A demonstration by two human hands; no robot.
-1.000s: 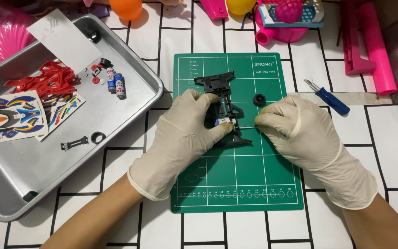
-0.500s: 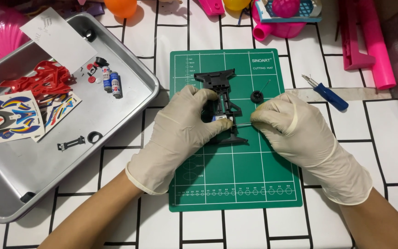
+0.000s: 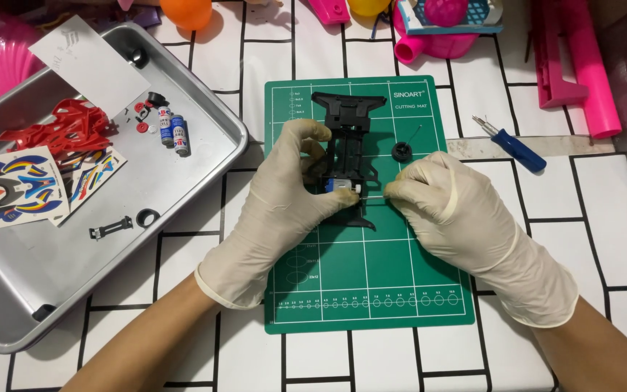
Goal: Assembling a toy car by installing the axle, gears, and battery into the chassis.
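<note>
- White tabletop [image 3: 618, 218] with a black grid pattern carries everything; pink and orange toys crowd its 12 o'clock edge.
- Grey metal tray [image 3: 52, 290] sits at 9 o'clock, holding a red plastic part [image 3: 59, 131], sticker sheets [image 3: 9, 185] and two small batteries [image 3: 172, 131].
- Green cutting mat [image 3: 371, 290] lies at centre, with the black toy-car chassis [image 3: 350, 123] on its upper half.
- Left hand [image 3: 284, 210], gloved, arches over the chassis, its grip narrow: thumb and fingers pinch the frame around a small motor [image 3: 341, 187].
- Right hand [image 3: 459, 218], gloved, lies low at 3 o'clock, fingertips closed on a thin metal shaft [image 3: 375, 196] pointing at the motor.
- Risk, as I judge it: the shaft could slip or bend if pushed off-line, and the loose black gear [image 3: 401, 152] or blue screwdriver [image 3: 517, 149] nearby could get knocked away.
</note>
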